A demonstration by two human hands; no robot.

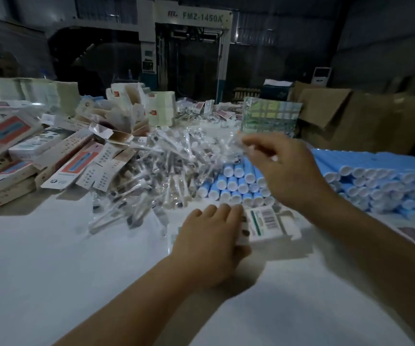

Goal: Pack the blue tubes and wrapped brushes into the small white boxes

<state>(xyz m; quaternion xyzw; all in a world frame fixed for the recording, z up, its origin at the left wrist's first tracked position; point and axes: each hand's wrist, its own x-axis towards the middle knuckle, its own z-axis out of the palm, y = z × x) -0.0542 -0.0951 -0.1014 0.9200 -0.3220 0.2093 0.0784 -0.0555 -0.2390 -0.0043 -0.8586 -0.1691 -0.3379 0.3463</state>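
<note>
On the white counter (51, 270) the left hand (211, 243) lies palm down over a small white box (266, 224), its fingers curled round the box's near left end so that this grip holds the box flat against the surface; the barcode face and an open flap show to the right of the fingers. The right hand (283, 168) is raised above and beyond the box, its grip pinching a clear-wrapped brush (248, 148) between thumb and fingertips, though motion blur hides the exact finger placement. The held brush hangs over the far edge of the pile of wrapped brushes (156, 171), which spreads across the counter just left of the hands. Stacked blue tubes (238, 186) with white caps sit directly behind the box and beneath the right hand, continuing in a long bank to the right. Flat printed cartons (51, 156) are heaped on the left, and brown cardboard boxes (366, 121) stand at the far right.
</note>
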